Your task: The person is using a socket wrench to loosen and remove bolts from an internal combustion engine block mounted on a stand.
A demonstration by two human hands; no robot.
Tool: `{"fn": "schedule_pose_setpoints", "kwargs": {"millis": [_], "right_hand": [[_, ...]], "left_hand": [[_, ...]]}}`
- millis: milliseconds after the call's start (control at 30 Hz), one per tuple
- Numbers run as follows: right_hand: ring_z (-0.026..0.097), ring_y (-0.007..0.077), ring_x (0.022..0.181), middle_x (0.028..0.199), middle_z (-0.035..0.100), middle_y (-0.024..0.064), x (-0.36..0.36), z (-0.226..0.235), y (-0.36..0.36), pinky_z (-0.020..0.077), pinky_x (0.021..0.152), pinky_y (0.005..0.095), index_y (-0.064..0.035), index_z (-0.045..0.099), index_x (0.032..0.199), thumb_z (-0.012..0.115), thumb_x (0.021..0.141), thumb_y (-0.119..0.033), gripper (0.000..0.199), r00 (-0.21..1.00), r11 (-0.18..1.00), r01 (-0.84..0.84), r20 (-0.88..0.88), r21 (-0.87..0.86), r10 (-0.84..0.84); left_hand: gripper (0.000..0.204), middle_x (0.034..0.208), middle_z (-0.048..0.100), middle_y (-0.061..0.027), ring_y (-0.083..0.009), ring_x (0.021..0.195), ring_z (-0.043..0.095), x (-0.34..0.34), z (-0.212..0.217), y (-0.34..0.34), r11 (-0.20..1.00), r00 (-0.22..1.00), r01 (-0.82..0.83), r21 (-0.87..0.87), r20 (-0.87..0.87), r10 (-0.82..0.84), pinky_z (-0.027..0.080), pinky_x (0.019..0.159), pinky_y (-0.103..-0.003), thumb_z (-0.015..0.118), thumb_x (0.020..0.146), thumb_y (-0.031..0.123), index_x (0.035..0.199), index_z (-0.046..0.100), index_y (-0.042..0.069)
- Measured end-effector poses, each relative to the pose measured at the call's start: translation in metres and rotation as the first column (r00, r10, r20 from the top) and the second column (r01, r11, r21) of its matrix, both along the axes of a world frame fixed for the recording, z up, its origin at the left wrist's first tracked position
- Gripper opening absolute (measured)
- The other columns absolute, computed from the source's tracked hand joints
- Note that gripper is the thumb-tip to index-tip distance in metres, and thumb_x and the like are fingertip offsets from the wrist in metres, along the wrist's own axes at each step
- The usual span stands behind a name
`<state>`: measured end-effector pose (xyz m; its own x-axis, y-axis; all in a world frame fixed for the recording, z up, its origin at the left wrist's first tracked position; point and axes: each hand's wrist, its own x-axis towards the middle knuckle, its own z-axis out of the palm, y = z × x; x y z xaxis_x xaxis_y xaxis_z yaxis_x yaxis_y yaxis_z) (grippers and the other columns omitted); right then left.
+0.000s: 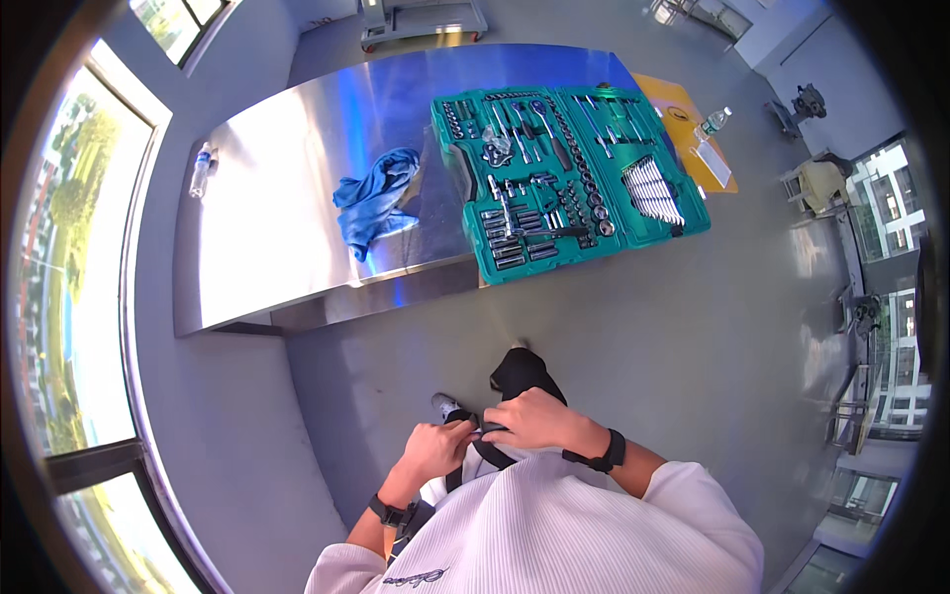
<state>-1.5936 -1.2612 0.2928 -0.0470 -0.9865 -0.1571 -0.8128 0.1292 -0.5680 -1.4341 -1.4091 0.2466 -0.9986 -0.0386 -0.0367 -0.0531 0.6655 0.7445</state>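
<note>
In front of my waist, my left hand [438,448] and my right hand [537,418] are close together with curled fingers. Both pinch a dark strap-like piece [492,429] between them; its exact kind is too small to make out. Black straps hang just below the fingers, against my white ribbed shirt [554,505]. Each wrist carries a black band. Beyond my hands, apart from them, a green tool case [601,249] lies unfolded on the metal table, filled with sockets, ratchets and a row of wrenches [653,193].
On the metal table [287,198] lie a crumpled blue cloth [376,198] and a clear bottle [201,170]. A yellow-orange surface [673,97] at the right holds another bottle [714,121] and a white card-like item [712,163]. Windows line the left wall. A wheeled cart [421,22] stands behind the table.
</note>
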Motion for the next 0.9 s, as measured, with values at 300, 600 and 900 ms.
{"fn": "schedule_pose_setpoints", "kwargs": {"millis": [300, 600, 900], "right_hand": [[0.062, 0.0290, 0.058, 0.062, 0.061, 0.0121, -0.271, -0.028, -0.027, 0.0491, 0.053, 0.0371, -0.0079, 0.060, 0.081, 0.054, 0.085, -0.047, 0.040, 0.996, 0.996, -0.087, 0.038, 0.016, 0.086], [0.063, 0.0293, 0.062, 0.066, 0.063, 0.0126, -0.458, -0.039, -0.045, 0.0498, 0.059, 0.0388, -0.0104, 0.064, 0.085, 0.056, 0.084, -0.046, 0.037, 0.966, 0.979, -0.110, 0.249, 0.172, 0.065], [0.062, 0.0303, 0.062, 0.069, 0.063, 0.0124, -0.495, -0.046, -0.087, 0.0485, 0.057, 0.0389, -0.0079, 0.064, 0.085, 0.058, 0.084, -0.043, 0.035, 0.930, 0.947, -0.272, 0.300, 0.173, 0.213]], "left_hand": [[0.017, 0.064, 0.059, -0.0117, -0.0343, 0.058, 0.057, -0.254, -0.008, -0.022, 0.998, 0.991, -0.002, 0.065, 0.132, -0.007, 0.043, 0.051, -0.043, 0.053, 0.088, 0.022, 0.083, 0.054, 0.006], [0.014, 0.073, 0.062, -0.0111, -0.0334, 0.065, 0.059, -0.427, -0.008, -0.028, 0.993, 0.957, -0.106, 0.054, 0.276, 0.087, 0.045, 0.055, -0.042, 0.056, 0.085, 0.022, 0.086, 0.056, 0.008], [0.023, 0.069, 0.062, -0.0125, -0.0359, 0.062, 0.059, -0.449, -0.010, -0.043, 0.979, 0.915, -0.197, -0.052, 0.348, 0.203, 0.046, 0.054, -0.044, 0.054, 0.088, 0.028, 0.079, 0.053, 0.007]]}}
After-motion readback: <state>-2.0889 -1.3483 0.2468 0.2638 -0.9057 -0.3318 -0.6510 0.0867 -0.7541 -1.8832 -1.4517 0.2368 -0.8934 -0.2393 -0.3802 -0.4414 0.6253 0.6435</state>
